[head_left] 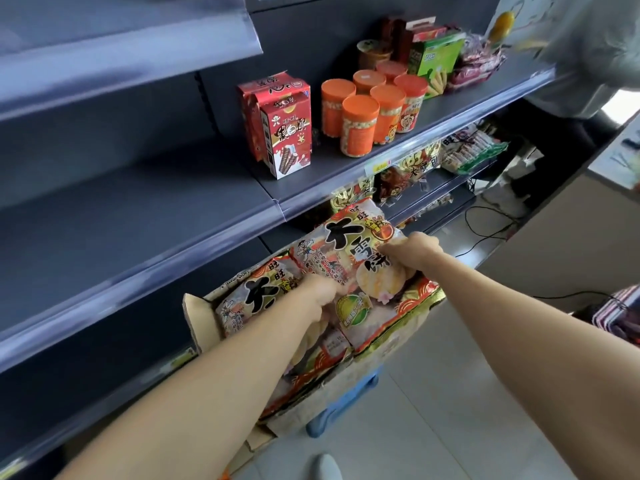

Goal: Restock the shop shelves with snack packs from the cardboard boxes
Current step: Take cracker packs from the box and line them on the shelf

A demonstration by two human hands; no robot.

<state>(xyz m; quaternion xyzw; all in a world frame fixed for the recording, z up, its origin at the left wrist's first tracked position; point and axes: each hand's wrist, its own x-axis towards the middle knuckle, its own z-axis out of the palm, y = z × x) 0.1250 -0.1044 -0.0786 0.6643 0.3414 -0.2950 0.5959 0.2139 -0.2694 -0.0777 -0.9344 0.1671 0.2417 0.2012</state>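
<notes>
An open cardboard box (195, 318) stands low against the shelving, filled with several large rice-cracker snack packs. One big pack (349, 251) is tilted up out of the box. My left hand (320, 291) grips its lower left edge. My right hand (412, 249) pinches its upper right edge. Another pack (242, 299) lies flat in the box at the left. The dark shelf (138, 216) directly above the box is bare on its left half.
The upper right shelf carries red biscuit cartons (284, 133), orange-lidded jars (367, 112) and a green box (436, 60). Lower shelves at the right hold more snack bags (419, 164). A blue stool (346, 407) sits under the box. Black cables (491, 230) trail on the floor.
</notes>
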